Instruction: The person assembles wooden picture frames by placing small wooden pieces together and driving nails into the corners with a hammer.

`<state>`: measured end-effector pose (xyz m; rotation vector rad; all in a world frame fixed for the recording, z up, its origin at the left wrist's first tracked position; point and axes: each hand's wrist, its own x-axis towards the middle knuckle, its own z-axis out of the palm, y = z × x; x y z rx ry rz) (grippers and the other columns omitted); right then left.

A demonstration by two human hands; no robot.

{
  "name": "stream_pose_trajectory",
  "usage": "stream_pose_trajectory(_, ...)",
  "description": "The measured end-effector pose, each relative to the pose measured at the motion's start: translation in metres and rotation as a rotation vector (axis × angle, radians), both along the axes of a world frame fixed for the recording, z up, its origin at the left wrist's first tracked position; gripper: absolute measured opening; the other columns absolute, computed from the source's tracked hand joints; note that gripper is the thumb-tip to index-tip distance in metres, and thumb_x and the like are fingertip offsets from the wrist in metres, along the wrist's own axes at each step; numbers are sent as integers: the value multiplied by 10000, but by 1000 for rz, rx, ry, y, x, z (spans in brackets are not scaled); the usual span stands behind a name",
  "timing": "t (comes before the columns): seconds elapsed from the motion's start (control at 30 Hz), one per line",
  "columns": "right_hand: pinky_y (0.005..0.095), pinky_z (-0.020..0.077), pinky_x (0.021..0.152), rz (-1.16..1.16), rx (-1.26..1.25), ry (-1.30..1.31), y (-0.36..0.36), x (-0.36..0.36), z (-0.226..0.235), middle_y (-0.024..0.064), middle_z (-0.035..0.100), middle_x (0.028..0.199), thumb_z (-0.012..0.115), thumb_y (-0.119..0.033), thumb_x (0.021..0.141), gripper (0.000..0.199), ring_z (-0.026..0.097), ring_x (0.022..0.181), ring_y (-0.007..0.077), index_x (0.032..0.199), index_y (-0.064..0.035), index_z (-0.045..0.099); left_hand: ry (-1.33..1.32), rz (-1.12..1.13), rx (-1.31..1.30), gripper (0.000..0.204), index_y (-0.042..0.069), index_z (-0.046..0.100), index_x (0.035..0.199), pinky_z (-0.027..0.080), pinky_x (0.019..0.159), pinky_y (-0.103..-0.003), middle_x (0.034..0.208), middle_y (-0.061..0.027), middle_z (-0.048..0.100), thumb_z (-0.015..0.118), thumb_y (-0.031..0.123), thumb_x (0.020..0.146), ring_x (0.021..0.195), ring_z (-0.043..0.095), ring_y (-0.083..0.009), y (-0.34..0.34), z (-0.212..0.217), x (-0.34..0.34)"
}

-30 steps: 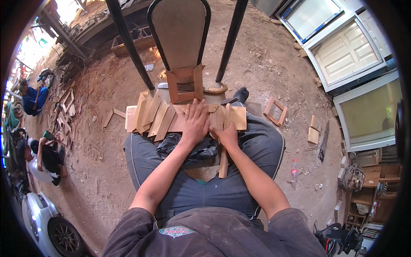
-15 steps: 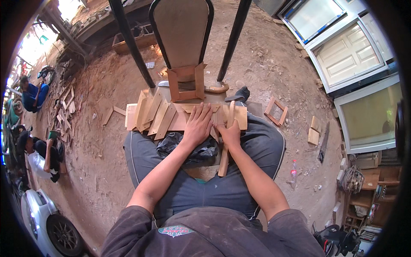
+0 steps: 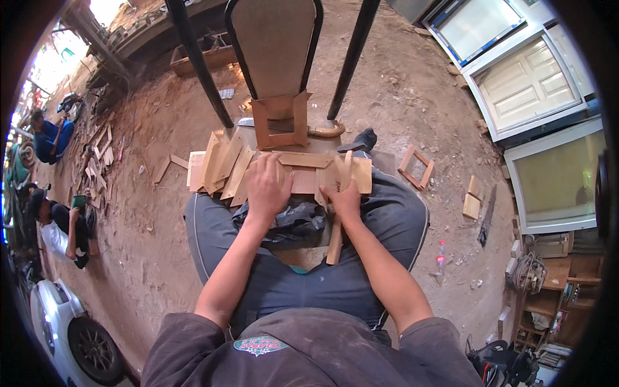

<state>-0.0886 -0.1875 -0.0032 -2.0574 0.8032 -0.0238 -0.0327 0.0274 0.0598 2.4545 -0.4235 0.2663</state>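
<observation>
A small frame of wooden strips lies on a wooden board (image 3: 365, 177) across my lap; its far strip (image 3: 303, 159) has angled ends. My left hand (image 3: 267, 190) curls its fingers over the frame's left side, mostly hiding that strip. My right hand (image 3: 344, 198) is closed around a wooden stick (image 3: 334, 242), with its thumb against the frame's right strip (image 3: 320, 182). Several cut wooden strips (image 3: 222, 161) lie piled on the board, left of my left hand. Beyond the board, a finished-looking wooden frame (image 3: 299, 119) leans upright against a chair back.
The chair back (image 3: 274, 45) stands ahead between black metal legs. A crumpled black plastic bag (image 3: 293, 222) lies under the board. On the dirt floor are another wooden frame (image 3: 416, 167), wood blocks (image 3: 472, 197) and a bottle (image 3: 440, 259). Two people sit at left near a car (image 3: 55, 309).
My left hand has shifted left from the middle of the frame to its left side, and its fingers have gone from flat to curled. My right hand keeps nearly the same place.
</observation>
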Motion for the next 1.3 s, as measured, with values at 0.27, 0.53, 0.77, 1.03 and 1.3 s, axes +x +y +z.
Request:
stream_pose_trajectory(0.27, 512, 534, 947, 65, -88, -31, 8, 0, 10, 304, 678, 1138, 986, -471, 648, 838, 675, 1097, 469, 1134, 72, 570, 192, 121, 207, 750, 83, 590, 1338, 491, 815, -483, 1071, -115, 715, 846, 544, 804, 1016, 705, -317, 12, -24, -19)
stream_pose_trajectory(0.53, 490, 540, 957, 88, -148, 23, 13, 1, 19, 301, 683, 1155, 999, -502, 600, 915, 683, 1106, 446, 1169, 72, 571, 218, 119, 328, 674, 125, 585, 1321, 477, 839, -500, 1130, -98, 697, 848, 477, 811, 1067, 700, -318, 7, -29, -23)
stream_pose_trajectory(0.77, 494, 531, 963, 87, -175, 33, 11, 0, 13, 311, 662, 1189, 995, -470, 601, 899, 661, 1140, 457, 1166, 71, 553, 219, 91, 339, 630, 130, 592, 1309, 462, 840, -494, 1126, -99, 692, 842, 443, 822, 1059, 696, -304, 11, -30, -21)
stream_pose_trajectory(1.03, 490, 536, 952, 97, -178, 30, 9, 0, 9, 315, 665, 1176, 982, -473, 616, 887, 667, 1115, 462, 1168, 72, 552, 225, 91, 338, 614, 124, 596, 1298, 447, 822, -481, 1107, -92, 688, 838, 434, 827, 1053, 692, -306, 11, -30, -21)
stream_pose_trajectory(1.3, 498, 537, 934, -5, -4, -36, 3, 6, 3, 302, 697, 1109, 911, -401, 746, 669, 693, 1072, 458, 1103, 58, 580, 196, 87, 268, 528, 109, 605, 1179, 455, 849, -515, 1063, -99, 693, 830, 445, 838, 1026, 687, -315, 15, -27, -20)
